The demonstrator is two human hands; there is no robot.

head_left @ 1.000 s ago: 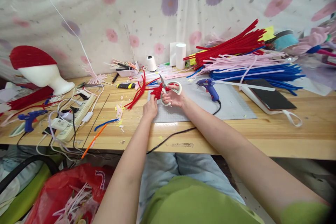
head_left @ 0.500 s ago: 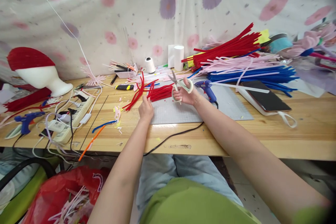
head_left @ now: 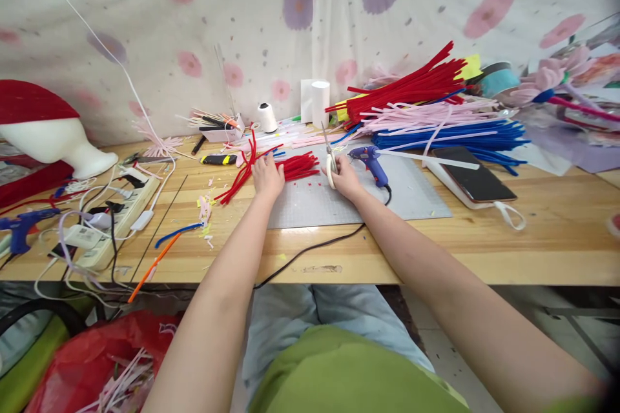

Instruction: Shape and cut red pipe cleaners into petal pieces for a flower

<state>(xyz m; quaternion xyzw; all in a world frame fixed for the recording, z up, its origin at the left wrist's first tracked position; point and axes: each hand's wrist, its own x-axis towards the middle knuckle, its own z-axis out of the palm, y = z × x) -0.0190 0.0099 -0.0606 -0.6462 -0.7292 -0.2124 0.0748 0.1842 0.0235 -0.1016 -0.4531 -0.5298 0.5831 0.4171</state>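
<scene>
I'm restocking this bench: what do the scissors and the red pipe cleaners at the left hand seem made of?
Scissors: gray, metallic-looking blades, likely steel; smooth off-white handles, probably plastic.
Red pipe cleaners: matte and soft-edged, so likely fuzzy chenille; any wire core is hidden.

The single head-worn camera looks from above the wearer's lime-green cloth top [head_left: 358, 374], forward and down across the pale, varnished wooden tabletop [head_left: 484, 245]; the body is nearest, with both bare forearms [head_left: 213, 310] running up from the lower part of the view; the left hand [head_left: 268, 175] and right hand [head_left: 345, 177] sit around mid-picture, at middle range; the white, flower-printed curtain [head_left: 242, 6] stands farthest, across the top; the wide view crops the white, red-capped mannequin head [head_left: 53, 139] at the left edge and darkens at the upper right corner.
</scene>
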